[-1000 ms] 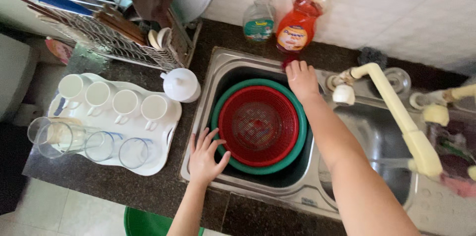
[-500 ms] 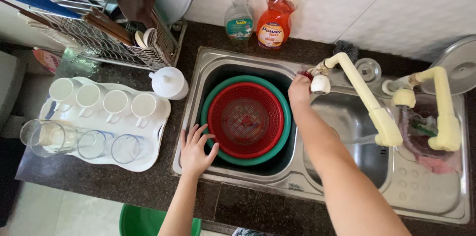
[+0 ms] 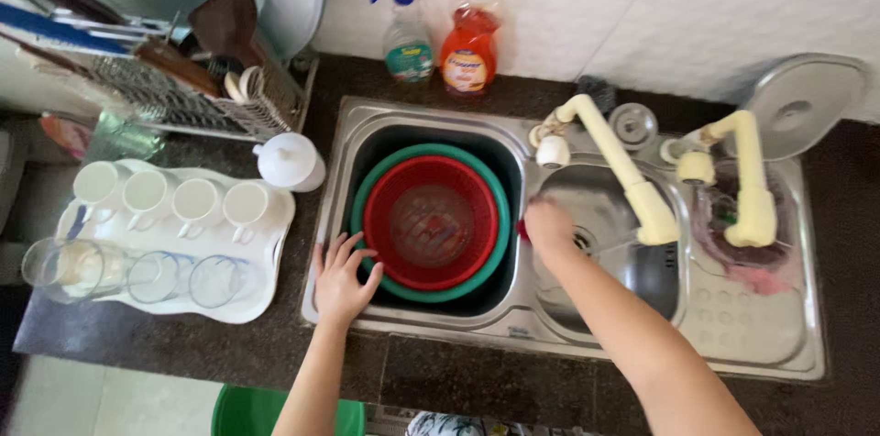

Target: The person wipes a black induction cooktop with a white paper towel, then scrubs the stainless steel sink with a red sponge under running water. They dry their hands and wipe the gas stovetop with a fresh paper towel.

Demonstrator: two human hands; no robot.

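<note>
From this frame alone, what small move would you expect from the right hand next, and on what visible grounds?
Probably a short reach back left to the red basket. The right hand sits on the divider between the two sink bowls, closed over something small and red I cannot identify. The basket, nested in the green basin, lies just beside it, and the left hand rests on the sink rim by the basin.
</note>
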